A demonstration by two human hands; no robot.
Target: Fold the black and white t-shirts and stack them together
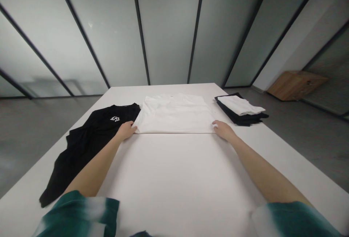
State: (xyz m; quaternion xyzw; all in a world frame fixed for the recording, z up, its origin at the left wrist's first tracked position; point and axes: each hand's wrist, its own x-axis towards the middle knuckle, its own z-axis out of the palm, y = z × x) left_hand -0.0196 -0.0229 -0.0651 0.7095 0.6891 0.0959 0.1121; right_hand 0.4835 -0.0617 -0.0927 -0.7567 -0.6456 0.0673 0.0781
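A white T-shirt [174, 115] lies folded across the middle of the white table, its straight folded edge towards me. At its near left corner my left hand [127, 131] is closed, with the cloth between thumb and fingers. My right hand [224, 130] pinches the near right corner in the same way; its fingertips are partly hidden. Beside my left forearm a black T-shirt [95, 131] with a small white print is spread out, its upper edge close to the white cloth.
On the right side of the table [177, 179] sits a pile of folded black clothes [237, 119] with a folded white garment [241, 105] on top. Frosted glass panels [169, 29] stand behind the table. A wooden cabinet [296, 84] is on the floor at far right.
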